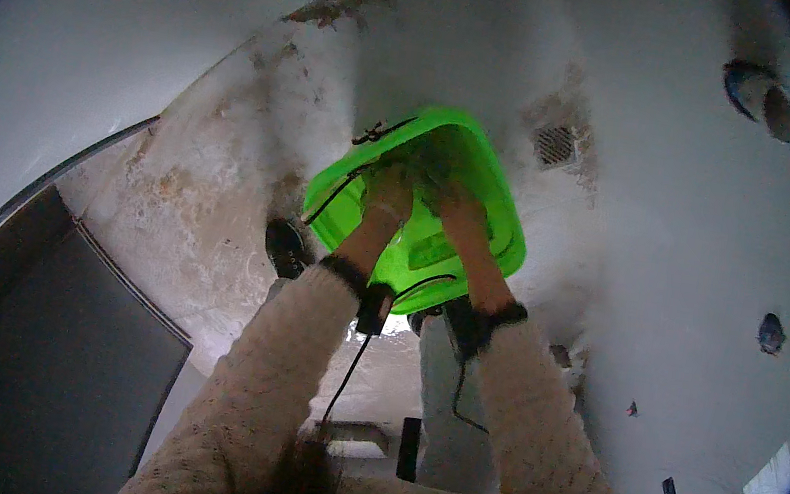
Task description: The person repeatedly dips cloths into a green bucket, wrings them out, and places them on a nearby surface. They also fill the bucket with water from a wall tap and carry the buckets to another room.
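Note:
A bright green plastic basin (pixel 507 238) with rounded corners is in front of me, and both my hands reach down inside it. My left hand (pixel 389 191) is toward the basin's left side, knuckles up. Close beside it, my right hand (pixel 460 213) reaches toward the far inner wall. Something dim and greyish lies around the fingertips; shadow hides what it is and how the fingers are bent. Black bands circle both wrists, with a small black box (pixel 373 309) and dark cables by the left one. One cable runs along the basin's left rim.
Below is a stained pale floor (pixel 193 178) with a square drain grate (pixel 556 146). A dark panel with a metal edge (pixel 57 351) stands at the lower left. My dark shoe (pixel 286 247) shows left of the basin. Several small dark fittings line the pale wall at the right.

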The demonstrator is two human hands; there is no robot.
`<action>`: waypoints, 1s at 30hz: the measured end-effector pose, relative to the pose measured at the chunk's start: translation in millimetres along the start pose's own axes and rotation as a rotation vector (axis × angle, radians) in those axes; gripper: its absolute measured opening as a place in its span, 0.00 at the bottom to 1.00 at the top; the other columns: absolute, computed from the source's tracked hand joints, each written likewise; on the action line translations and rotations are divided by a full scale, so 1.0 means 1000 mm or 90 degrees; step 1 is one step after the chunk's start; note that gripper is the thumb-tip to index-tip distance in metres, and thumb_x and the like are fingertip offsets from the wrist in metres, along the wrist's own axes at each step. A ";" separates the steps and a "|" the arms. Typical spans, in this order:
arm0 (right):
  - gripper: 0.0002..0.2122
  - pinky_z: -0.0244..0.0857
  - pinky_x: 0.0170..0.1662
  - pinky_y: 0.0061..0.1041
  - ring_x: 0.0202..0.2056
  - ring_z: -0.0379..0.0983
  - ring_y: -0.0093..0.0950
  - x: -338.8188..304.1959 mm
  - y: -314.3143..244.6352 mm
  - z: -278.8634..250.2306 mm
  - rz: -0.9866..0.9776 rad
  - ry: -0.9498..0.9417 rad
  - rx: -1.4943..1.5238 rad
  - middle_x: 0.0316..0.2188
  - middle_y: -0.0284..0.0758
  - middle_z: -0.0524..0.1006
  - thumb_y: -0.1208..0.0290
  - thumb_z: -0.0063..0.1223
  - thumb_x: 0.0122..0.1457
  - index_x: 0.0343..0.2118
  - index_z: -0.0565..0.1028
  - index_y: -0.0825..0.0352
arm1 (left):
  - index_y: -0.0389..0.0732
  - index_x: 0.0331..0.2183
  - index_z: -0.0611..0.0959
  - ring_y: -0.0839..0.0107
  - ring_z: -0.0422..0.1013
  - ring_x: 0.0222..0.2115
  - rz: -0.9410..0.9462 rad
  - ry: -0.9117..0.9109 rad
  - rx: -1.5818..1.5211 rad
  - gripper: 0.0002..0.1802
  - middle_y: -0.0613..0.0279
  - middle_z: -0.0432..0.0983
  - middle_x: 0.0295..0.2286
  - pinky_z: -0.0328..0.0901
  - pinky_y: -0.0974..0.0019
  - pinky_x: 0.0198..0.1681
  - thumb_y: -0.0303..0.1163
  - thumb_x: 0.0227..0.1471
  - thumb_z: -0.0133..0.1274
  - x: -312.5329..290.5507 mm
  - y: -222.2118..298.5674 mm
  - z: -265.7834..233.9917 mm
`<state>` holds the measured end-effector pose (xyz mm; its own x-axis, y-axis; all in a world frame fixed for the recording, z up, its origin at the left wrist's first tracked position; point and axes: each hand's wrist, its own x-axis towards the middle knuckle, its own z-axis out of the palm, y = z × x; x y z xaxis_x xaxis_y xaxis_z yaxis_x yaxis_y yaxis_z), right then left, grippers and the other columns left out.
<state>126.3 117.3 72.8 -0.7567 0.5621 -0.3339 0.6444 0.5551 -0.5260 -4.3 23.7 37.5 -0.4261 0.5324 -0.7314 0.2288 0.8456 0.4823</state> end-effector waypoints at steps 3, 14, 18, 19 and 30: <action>0.18 0.67 0.34 0.33 0.30 0.72 0.41 -0.036 -0.042 -0.069 0.184 -0.068 0.414 0.33 0.43 0.74 0.66 0.49 0.53 0.46 0.67 0.68 | 0.42 0.36 0.77 0.49 0.60 0.49 0.217 0.155 -0.152 0.11 0.50 0.63 0.48 0.55 0.51 0.52 0.34 0.49 0.48 -0.086 0.058 -0.047; 0.18 0.64 0.32 0.29 0.30 0.70 0.26 -0.128 -0.178 -0.314 0.473 -0.259 0.634 0.33 0.35 0.75 0.67 0.54 0.53 0.45 0.68 0.69 | 0.43 0.58 0.50 0.45 0.42 0.58 0.451 0.065 -0.247 0.63 0.43 0.38 0.58 0.46 0.51 0.58 0.38 0.22 0.70 -0.227 0.126 -0.139; 0.20 0.67 0.39 0.30 0.39 0.71 0.28 -0.161 -0.233 -0.383 0.466 -0.193 0.721 0.40 0.36 0.73 0.66 0.54 0.53 0.47 0.67 0.68 | 0.42 0.55 0.60 0.48 0.50 0.56 0.549 0.219 -0.278 0.51 0.47 0.53 0.55 0.46 0.49 0.58 0.35 0.27 0.67 -0.188 0.130 -0.092; 0.20 0.68 0.41 0.31 0.41 0.71 0.29 -0.165 -0.241 -0.397 0.603 -0.209 0.720 0.41 0.37 0.73 0.66 0.54 0.54 0.48 0.67 0.68 | 0.42 0.53 0.62 0.49 0.53 0.54 0.538 0.219 -0.259 0.46 0.47 0.57 0.52 0.48 0.50 0.57 0.34 0.30 0.65 -0.173 0.126 -0.081; 0.18 0.65 0.36 0.29 0.35 0.71 0.30 -0.052 -0.088 -0.161 0.371 -0.115 0.415 0.34 0.40 0.74 0.64 0.51 0.54 0.45 0.68 0.68 | 0.39 0.42 0.72 0.47 0.67 0.41 0.096 0.204 -0.325 0.19 0.45 0.71 0.39 0.63 0.55 0.43 0.34 0.46 0.51 -0.097 0.066 -0.028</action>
<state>126.6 138.3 262.5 -0.3694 0.5106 -0.7764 0.7828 -0.2793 -0.5561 27.8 26.4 153.9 -0.6813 0.5394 -0.4948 -0.1075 0.5950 0.7965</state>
